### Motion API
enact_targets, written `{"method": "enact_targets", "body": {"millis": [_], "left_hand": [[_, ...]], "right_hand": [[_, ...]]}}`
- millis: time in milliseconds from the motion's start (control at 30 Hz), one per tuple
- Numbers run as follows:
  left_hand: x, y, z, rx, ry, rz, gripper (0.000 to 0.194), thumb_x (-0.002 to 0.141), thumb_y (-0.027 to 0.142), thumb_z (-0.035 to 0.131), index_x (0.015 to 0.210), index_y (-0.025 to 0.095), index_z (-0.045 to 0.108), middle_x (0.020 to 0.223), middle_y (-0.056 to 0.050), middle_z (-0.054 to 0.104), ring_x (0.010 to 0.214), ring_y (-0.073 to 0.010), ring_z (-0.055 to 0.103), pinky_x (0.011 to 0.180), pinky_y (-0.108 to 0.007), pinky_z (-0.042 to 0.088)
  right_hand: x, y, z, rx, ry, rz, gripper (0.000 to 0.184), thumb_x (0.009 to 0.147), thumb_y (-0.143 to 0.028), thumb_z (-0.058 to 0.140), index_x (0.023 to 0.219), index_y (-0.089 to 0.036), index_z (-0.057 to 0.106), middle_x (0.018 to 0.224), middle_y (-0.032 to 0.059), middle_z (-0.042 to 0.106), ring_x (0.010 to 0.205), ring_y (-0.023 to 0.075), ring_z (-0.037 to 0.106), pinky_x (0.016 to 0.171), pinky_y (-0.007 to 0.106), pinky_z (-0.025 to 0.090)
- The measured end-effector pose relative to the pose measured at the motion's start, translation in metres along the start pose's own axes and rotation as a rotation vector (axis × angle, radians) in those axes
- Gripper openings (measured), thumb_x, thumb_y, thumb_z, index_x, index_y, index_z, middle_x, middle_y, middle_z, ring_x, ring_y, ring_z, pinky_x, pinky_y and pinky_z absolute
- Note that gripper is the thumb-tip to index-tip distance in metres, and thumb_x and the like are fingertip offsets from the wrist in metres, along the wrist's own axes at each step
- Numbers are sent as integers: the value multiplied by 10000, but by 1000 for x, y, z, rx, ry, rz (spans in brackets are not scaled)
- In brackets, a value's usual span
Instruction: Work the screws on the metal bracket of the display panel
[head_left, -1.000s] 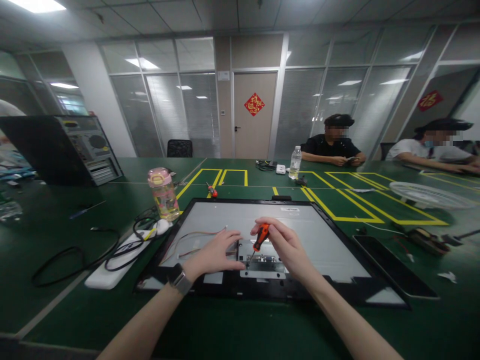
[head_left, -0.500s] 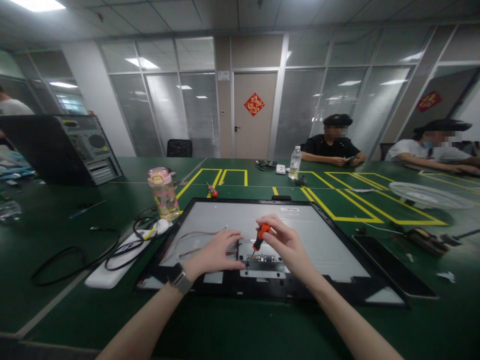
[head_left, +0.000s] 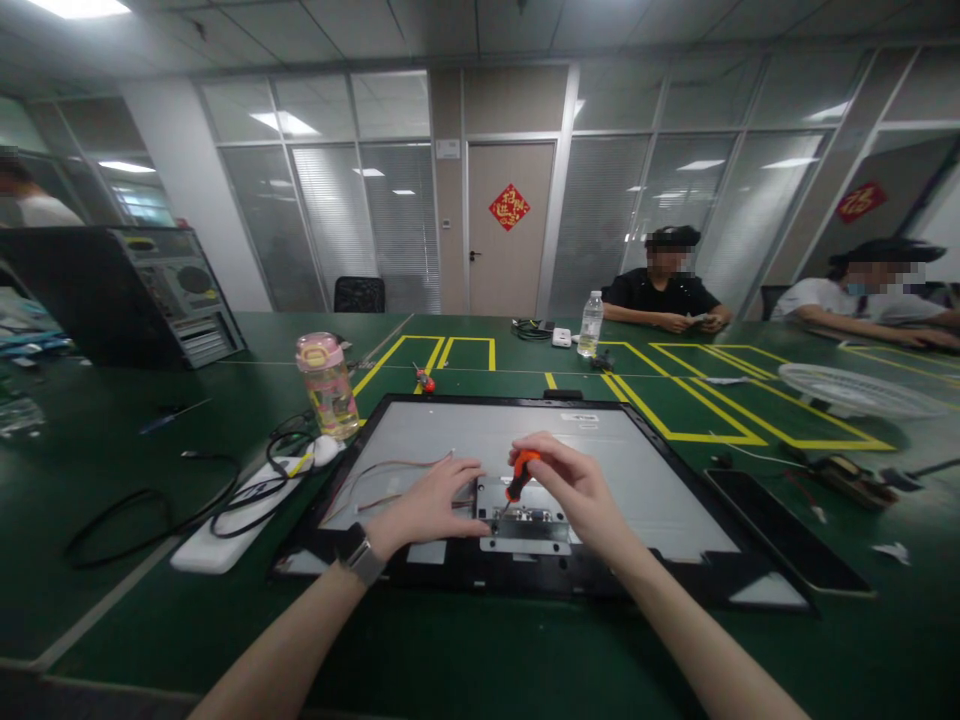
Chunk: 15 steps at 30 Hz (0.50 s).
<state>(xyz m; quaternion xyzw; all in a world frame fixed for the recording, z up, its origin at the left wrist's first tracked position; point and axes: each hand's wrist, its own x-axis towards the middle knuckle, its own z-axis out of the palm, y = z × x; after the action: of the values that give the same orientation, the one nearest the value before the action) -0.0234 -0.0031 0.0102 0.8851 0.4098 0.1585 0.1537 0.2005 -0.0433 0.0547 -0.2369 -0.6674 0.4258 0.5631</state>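
A flat display panel (head_left: 630, 480) with a black frame lies back side up on the table before me. On its lower middle sits a metal bracket (head_left: 525, 547) with a small row of connectors. My right hand (head_left: 574, 485) grips an orange and black screwdriver (head_left: 520, 478), tilted, its tip down at the bracket's left part. My left hand (head_left: 439, 505) rests at the bracket's left side, thumb and fingers spread, fingertips near its edge. Thin cables (head_left: 390, 465) run across the panel beside the left hand.
Left of the panel are a white power strip (head_left: 232, 525), black cables and a pink-lidded bottle (head_left: 328, 385). A dark flat slab (head_left: 787, 530) lies on the right. Behind stand a small red screwdriver (head_left: 424, 381) and a water bottle (head_left: 590, 325). Two people sit across the table; a computer case (head_left: 97, 295) stands left.
The screwdriver and my right hand have shifted only slightly. My left hand stays in place at the bracket.
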Motion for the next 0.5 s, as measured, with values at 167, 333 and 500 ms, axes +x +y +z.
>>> {"method": "enact_targets", "body": {"millis": [167, 333, 500], "left_hand": [[0, -1, 0, 2, 6, 17, 755, 714, 582, 736, 1341, 232, 504, 1437, -103, 467, 1342, -337, 393, 1155, -508, 244], [-1, -1, 0, 7, -2, 13, 744, 728, 590, 720, 1340, 227, 504, 1438, -100, 464, 1342, -329, 394, 1158, -495, 243], [0, -2, 1, 18, -4, 2, 771, 725, 589, 723, 1355, 210, 492, 1437, -117, 463, 1347, -334, 385, 1147, -481, 267]], "right_hand": [[0, -3, 1, -16, -15, 20, 197, 868, -363, 631, 1020, -266, 711, 967, 44, 642, 793, 169, 651, 740, 326, 553], [1, -5, -1, -101, -19, 18, 216, 908, -343, 575, 1056, -260, 708, 992, 57, 666, 896, 194, 669, 842, 363, 535], [3, 2, -7, -84, -13, 24, 255, 883, -359, 606, 1109, -279, 693, 1051, 59, 669, 965, 210, 664, 861, 376, 533]]}}
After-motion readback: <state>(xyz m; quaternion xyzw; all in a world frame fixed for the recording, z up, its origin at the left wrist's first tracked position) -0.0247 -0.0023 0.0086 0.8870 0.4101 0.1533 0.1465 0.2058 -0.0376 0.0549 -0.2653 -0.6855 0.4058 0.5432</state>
